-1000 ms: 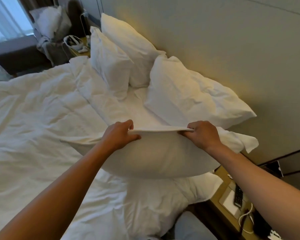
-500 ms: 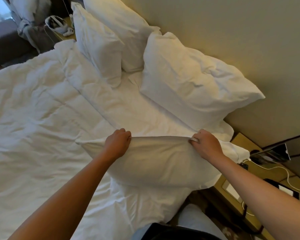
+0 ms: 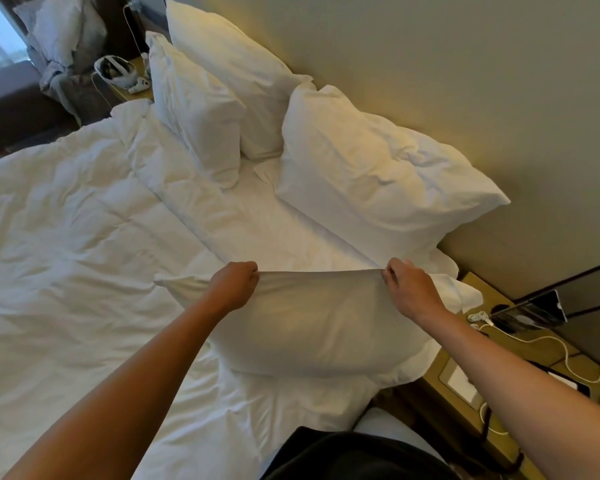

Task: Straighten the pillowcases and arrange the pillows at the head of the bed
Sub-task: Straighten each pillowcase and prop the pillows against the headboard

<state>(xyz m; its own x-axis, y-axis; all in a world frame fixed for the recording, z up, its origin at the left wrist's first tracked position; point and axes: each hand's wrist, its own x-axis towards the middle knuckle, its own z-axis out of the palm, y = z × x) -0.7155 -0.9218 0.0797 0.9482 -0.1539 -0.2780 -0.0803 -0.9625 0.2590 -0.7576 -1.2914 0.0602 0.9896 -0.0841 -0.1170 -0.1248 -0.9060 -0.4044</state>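
Note:
A white pillow [image 3: 312,327] hangs in front of me over the near side of the bed, its top edge pulled taut. My left hand [image 3: 234,284] pinches that edge on the left and my right hand [image 3: 409,289] pinches it on the right. Three other white pillows lean at the head of the bed against the wall: a crumpled one [image 3: 378,174] nearest me, one [image 3: 194,112] standing further left, and one [image 3: 236,64] behind it. A rumpled white duvet [image 3: 66,237] covers the bed.
A wooden nightstand [image 3: 510,355] stands at the right with a white cable, earphones and a dark device on it. At the far side another nightstand holds a headset [image 3: 113,69] and a controller. A chair [image 3: 63,46] piled with bedding stands by the window.
Both hands have moved further apart along the pillow's top edge, stretching it tight, and the pillow sits lower. The camera has tilted down and toward the nightstand.

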